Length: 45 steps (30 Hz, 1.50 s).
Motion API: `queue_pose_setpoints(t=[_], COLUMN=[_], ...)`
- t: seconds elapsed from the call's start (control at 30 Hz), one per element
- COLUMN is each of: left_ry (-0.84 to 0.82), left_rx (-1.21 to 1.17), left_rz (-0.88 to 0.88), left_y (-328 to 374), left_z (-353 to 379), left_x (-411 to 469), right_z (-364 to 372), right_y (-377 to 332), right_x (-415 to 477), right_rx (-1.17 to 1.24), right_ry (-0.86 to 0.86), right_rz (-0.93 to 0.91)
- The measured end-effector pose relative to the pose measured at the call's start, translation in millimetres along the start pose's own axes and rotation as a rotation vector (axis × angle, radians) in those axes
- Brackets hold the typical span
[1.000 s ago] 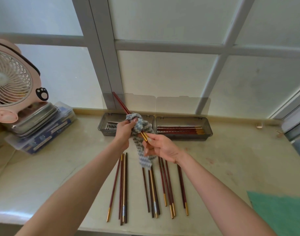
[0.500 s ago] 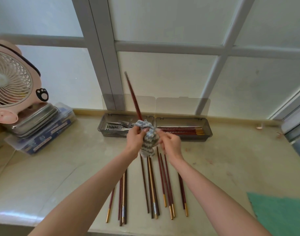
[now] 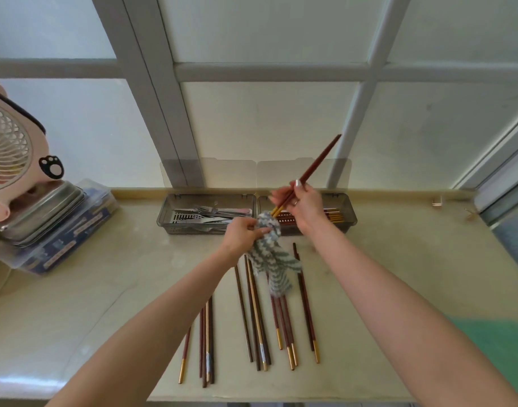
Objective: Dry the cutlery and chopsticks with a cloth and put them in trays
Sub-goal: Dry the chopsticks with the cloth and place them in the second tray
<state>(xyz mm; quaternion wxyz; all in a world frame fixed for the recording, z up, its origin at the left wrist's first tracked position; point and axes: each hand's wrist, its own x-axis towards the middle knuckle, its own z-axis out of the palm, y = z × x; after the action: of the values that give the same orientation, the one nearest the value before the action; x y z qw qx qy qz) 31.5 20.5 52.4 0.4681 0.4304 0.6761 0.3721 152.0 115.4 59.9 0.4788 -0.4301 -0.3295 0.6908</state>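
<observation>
Right hand (image 3: 306, 205), pinching the chopstick (image 3: 316, 161), had drawn it up from the cloth (image 3: 271, 254) the left hand (image 3: 241, 235) gripped; drying seemed done; tray (image 3: 351, 201) next.

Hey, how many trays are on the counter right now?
2. The left tray sits by the window and holds cutlery; the right tray is right beside it and holds chopsticks, partly hidden behind the right hand.

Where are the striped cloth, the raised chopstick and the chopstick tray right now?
Grey-and-white striped cloth (image 3: 270, 259): head view, hanging middle fold.
Raised red-brown, gold-tipped chopstick (image 3: 319, 160): head view, mid shaft.
Grey plastic chopstick tray (image 3: 350, 213): head view, right end wall.
</observation>
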Motion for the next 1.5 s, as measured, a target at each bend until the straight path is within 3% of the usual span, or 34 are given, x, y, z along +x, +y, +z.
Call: queue_pose_setpoints(t=[0.07,0.23,0.33,0.4,0.5,0.57,0.7,0.83,0.9,1.0,1.1,1.33,1.5], left_ry=[0.004,0.072,0.136,0.176,0.238,0.257,0.259,0.247,0.251,0.246,0.246,0.23,0.231], left_rx=[-0.165,-0.336,-0.385,-0.405,-0.436,-0.452,-0.473,-0.485,-0.493,-0.512,-0.522,-0.531,-0.539], left_rz=[-0.042,-0.029,-0.032,-0.033,-0.046,-0.06,-0.074,-0.072,-0.074,-0.087,-0.099,-0.116,-0.122], left_y=[0,-2,-6,-8,-11,-13,-11,-9,-9,-11,-14,-22,-29], left_z=[-3,-14,-24,-30,-34,-34,-29,-23,-21,-19,-18,-20,-24], left_x=[-2,-10,-14,-17,-20,-19,-17,-14,-13,-13,-14,-18,-20], right_z=[-13,-74,-99,-109,-117,-115,-112,-110,-109,-110,-111,-110,-97], right_y=[-6,7,16,24,41,53,63,66,75,92,105,115,114], right_x=[18,47,65,79,97,99,81,36,13,-13,-27,-35,-36], right_rx=[-0.238,-1.538,-1.952,-2.069,-1.925,-1.904,-1.883,-1.585,-1.581,-1.756,-1.755,-1.479,-1.45], right_ry=[0.07,0.024,-0.039,-0.07,-0.265,-0.34,-0.302,-0.015,0.045,0.084,0.071,0.238,0.236], right_rz=[-0.114,-0.383,-0.411,-0.34,0.014,0.053,-0.211,-0.511,-0.402,-0.063,0.226,0.391,0.282])
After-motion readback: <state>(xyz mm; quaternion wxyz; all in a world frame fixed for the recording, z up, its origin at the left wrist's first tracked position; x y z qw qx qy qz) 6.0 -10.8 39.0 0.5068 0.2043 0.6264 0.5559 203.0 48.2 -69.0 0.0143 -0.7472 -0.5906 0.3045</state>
